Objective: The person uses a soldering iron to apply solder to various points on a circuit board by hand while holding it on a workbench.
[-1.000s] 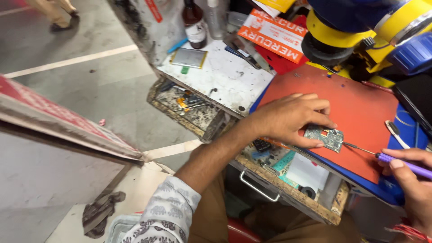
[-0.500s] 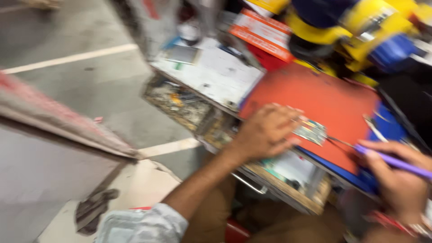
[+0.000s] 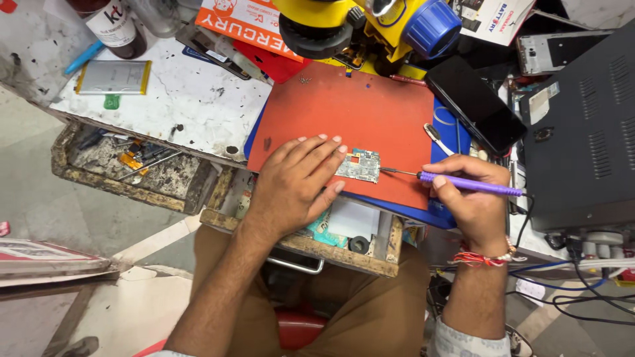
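1 small greenish circuit board [image 3: 359,166] lies flat under left hand [image 3: 296,187].

grey tiled floor [image 3: 40,205], cluttered white workbench [image 3: 192,106]

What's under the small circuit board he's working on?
The circuit board lies on the red work mat, pinned by the left hand. A blue mat shows beneath; the board's underside is hidden.

Your bench, counted by kind.
You have two hands at work, the left hand [image 3: 294,188] and the right hand [image 3: 473,201]; one small circuit board [image 3: 358,165]; one purple-handled soldering iron [image 3: 463,184]; one red work mat [image 3: 344,122]; one black phone [image 3: 475,103]; one flat silver battery [image 3: 114,77]; one dark bottle [image 3: 114,28]; one yellow microscope [image 3: 360,23]; two open wooden drawers [image 3: 126,165], [image 3: 311,246]; and one black box-shaped unit [image 3: 582,125].
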